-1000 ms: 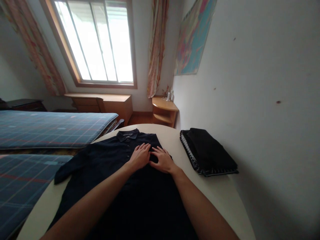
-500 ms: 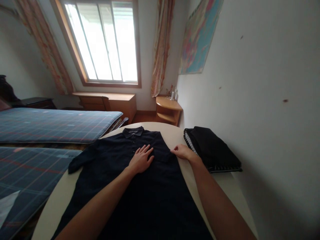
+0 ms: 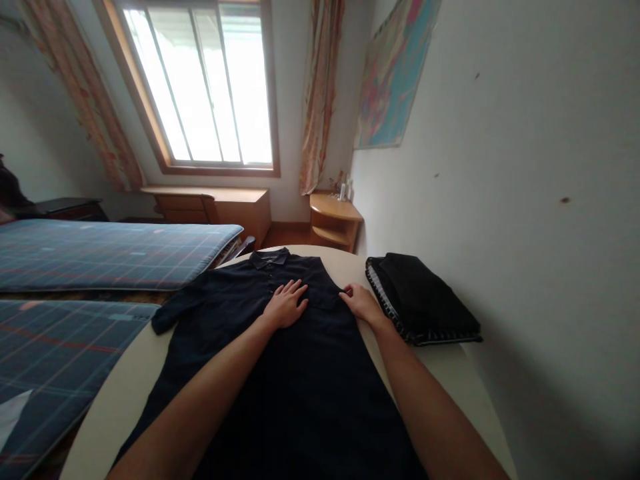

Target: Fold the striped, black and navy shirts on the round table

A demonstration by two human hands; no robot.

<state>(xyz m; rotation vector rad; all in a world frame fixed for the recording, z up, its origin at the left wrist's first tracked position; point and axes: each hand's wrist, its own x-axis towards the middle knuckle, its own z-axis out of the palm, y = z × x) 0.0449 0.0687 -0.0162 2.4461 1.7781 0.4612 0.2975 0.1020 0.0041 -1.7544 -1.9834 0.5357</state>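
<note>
A dark navy polo shirt point(image 3: 280, 373) lies spread front-up on a round cream table point(image 3: 440, 380), collar at the far side. Its left sleeve sticks out over the table's left part; the right sleeve is folded in. My left hand point(image 3: 286, 305) rests flat on the shirt's chest, fingers spread. At the shirt's right edge, near the folded-in sleeve, my right hand point(image 3: 361, 303) has its fingers curled on the cloth.
A stack of folded dark clothes point(image 3: 423, 300) sits on the table's right side, by the white wall. Two beds with blue plaid covers point(image 3: 100, 250) stand to the left. A wooden desk point(image 3: 220, 203) and a corner shelf point(image 3: 333, 220) stand under the window.
My right hand left the chest, went out to the shirt's right edge, and now sits slightly further in. My left hand stayed flat on the chest.
</note>
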